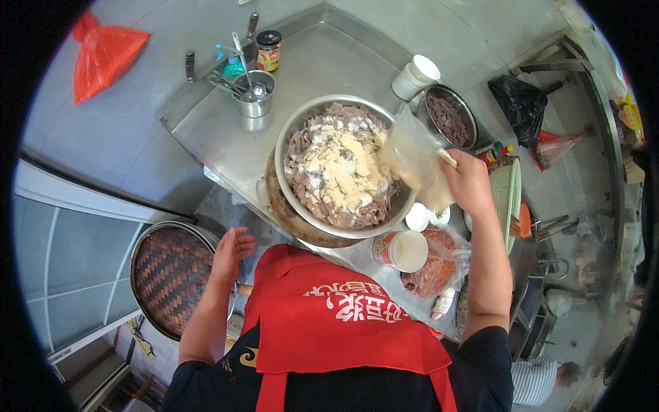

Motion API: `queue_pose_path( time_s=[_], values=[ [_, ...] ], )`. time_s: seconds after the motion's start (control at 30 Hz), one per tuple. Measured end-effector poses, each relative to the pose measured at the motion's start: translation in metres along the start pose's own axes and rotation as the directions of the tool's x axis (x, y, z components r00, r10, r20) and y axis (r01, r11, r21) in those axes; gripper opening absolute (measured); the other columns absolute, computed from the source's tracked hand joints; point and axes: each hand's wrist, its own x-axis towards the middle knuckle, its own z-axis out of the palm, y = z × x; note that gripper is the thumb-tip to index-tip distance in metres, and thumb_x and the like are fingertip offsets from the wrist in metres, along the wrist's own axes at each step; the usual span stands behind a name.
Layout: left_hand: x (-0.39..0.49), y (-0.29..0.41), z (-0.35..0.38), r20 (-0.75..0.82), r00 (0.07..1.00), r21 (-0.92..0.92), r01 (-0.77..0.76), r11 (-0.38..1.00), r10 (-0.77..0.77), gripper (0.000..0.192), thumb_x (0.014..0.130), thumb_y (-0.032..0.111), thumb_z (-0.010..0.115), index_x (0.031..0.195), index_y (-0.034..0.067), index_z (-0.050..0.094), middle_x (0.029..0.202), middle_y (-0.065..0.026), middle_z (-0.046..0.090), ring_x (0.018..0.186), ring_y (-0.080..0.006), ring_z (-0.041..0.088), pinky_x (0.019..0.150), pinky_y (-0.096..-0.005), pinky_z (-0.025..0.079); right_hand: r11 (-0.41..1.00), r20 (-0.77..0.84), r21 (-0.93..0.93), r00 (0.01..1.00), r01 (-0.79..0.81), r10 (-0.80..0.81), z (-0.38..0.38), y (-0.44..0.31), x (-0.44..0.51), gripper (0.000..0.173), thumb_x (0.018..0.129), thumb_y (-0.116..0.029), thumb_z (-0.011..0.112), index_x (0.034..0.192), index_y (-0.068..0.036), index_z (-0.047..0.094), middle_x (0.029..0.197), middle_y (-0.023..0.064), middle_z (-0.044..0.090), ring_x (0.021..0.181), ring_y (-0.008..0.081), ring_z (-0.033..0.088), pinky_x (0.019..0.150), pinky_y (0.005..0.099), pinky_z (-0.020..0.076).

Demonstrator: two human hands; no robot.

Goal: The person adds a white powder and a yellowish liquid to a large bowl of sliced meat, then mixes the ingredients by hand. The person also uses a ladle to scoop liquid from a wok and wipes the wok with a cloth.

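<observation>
My right hand (468, 177) grips a clear plastic bag (410, 147) at the right rim of a large metal bowl (283, 135). A short pale stick-like piece shows at my fingers; I cannot tell whether it is part of the bag. Sliced greyish-brown meat (334, 114) fills the bowl, topped with pale yellow powder (344, 167) and patches of white powder. The bowl stands over a round brown board (275, 198). My left hand (235, 251) holds nothing, its fingers extended, beside a round woven bamboo lid (172, 273).
On the steel counter (334, 56) stand a metal cup of utensils (256, 100), a dark-lidded jar (269, 51) and white tubs (414, 77). A smaller bowl of meat (450, 117) sits right. Nearer me are an open tub (409, 251) and a bagged reddish food (432, 270).
</observation>
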Motion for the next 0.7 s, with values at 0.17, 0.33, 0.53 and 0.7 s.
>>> queue_pose_path(
  time_s=[0.17, 0.33, 0.53, 0.7],
  values=[
    [-0.005, -0.002, -0.005, -0.045, 0.999, 0.018, 0.009, 1.000, -0.008, 0.061, 0.106, 0.056, 0.046, 0.134, 0.002, 0.055, 0.110, -0.0129, 0.068, 0.099, -0.0237, 0.066, 0.088, -0.0371, 0.052, 0.999, -0.030, -0.030, 0.999, 0.020, -0.021, 0.016, -0.007, 0.027, 0.020, 0.094, -0.022, 0.065, 0.096, -0.003, 0.072, 0.084, 0.0245, 0.068, 0.082, 0.0448, 0.067, 0.070, 0.0459, 0.0533],
    [-0.011, -0.006, -0.012, -0.057, 0.998, -0.044, 0.006, 0.999, -0.009, 0.056, 0.107, 0.052, 0.047, 0.133, 0.003, 0.057, 0.110, -0.0117, 0.068, 0.096, -0.0206, 0.066, 0.087, -0.0346, 0.052, 0.998, -0.083, -0.032, 0.995, 0.057, -0.059, 0.037, -0.019, 0.053, 0.020, 0.095, -0.023, 0.065, 0.096, -0.004, 0.072, 0.086, 0.0236, 0.069, 0.083, 0.0438, 0.067, 0.072, 0.0472, 0.0530],
    [-0.017, -0.003, -0.014, -0.084, 0.996, -0.036, 0.009, 0.999, -0.012, 0.063, 0.105, 0.058, 0.048, 0.133, 0.002, 0.055, 0.108, -0.0107, 0.067, 0.097, -0.0209, 0.065, 0.087, -0.0346, 0.052, 0.995, -0.045, 0.043, 0.995, 0.093, -0.091, 0.051, -0.035, 0.060, 0.020, 0.095, -0.022, 0.065, 0.100, -0.005, 0.074, 0.087, 0.0226, 0.070, 0.082, 0.0428, 0.068, 0.072, 0.0464, 0.0536],
    [-0.022, 0.014, 0.002, -0.033, 0.999, 0.006, -0.005, 1.000, 0.005, 0.058, 0.106, 0.053, 0.049, 0.135, 0.004, 0.056, 0.110, -0.0119, 0.068, 0.099, -0.0214, 0.066, 0.089, -0.0347, 0.051, 0.994, 0.028, 0.071, 0.996, 0.083, -0.085, 0.048, -0.044, 0.046, 0.019, 0.094, -0.021, 0.066, 0.100, -0.005, 0.074, 0.084, 0.0225, 0.070, 0.080, 0.0407, 0.069, 0.072, 0.0438, 0.0540]
  ],
)
